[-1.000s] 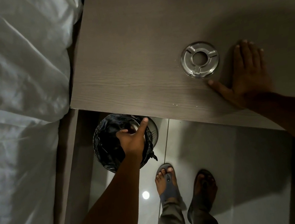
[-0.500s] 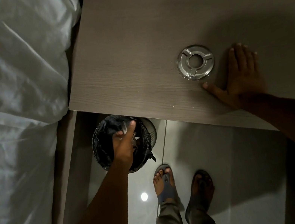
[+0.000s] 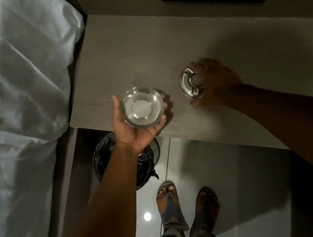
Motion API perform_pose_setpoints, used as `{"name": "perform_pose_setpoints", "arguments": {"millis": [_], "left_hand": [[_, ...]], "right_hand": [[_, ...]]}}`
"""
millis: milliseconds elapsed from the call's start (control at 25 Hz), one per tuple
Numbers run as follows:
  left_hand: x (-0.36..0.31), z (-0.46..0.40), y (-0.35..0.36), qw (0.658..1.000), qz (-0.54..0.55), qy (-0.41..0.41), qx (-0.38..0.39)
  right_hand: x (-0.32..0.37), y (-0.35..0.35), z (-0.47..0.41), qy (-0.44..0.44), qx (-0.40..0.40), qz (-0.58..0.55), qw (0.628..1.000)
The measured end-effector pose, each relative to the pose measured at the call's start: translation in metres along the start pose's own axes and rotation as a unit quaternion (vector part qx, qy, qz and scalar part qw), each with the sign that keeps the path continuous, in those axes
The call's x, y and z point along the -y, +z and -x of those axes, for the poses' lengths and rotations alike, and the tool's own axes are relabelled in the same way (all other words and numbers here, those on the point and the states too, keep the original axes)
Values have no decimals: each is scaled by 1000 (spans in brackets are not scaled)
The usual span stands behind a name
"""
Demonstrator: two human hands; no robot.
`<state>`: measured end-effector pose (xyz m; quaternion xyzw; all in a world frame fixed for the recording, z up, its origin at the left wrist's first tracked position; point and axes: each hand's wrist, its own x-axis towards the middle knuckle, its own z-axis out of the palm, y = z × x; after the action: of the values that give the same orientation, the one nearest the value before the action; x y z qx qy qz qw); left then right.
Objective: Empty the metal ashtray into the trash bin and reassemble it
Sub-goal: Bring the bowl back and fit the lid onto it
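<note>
Our left hand (image 3: 132,128) cupped the upright ashtray bowl (image 3: 142,106) over the near table (image 3: 140,54) edge, above the trash bin (image 3: 105,154). Our right hand (image 3: 216,82) closed its fingers on the slotted lid (image 3: 189,83), which lay on the table. We judged a loose cupped hold could drop the bowl into the bin, and a tilted lid could seat crooked on the rim.

ashtray bowl (image 3: 142,106) in left hand (image 3: 132,130), over desk's (image 3: 161,54) near edge | ashtray lid (image 3: 190,84) on desk, right of bowl | trash bin (image 3: 105,154) below desk edge | bed (image 3: 12,102) left
</note>
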<state>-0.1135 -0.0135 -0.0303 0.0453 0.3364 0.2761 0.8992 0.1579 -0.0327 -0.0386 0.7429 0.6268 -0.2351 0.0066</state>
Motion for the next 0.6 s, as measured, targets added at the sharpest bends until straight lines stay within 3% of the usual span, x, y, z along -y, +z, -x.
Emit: {"name": "perform_pose_setpoints", "arguments": {"millis": [160,400,600], "left_hand": [[8,-47,24,996,47,-67,47],[23,-65,23,991,63,-98,62],[29,-78,25,989,71,-110,62]], "right_hand": [[6,-11,-7,11,16,15,1000],[19,-19,-11,26,11,84,996],[-4,-48,1,16,-2,6,1000]]}}
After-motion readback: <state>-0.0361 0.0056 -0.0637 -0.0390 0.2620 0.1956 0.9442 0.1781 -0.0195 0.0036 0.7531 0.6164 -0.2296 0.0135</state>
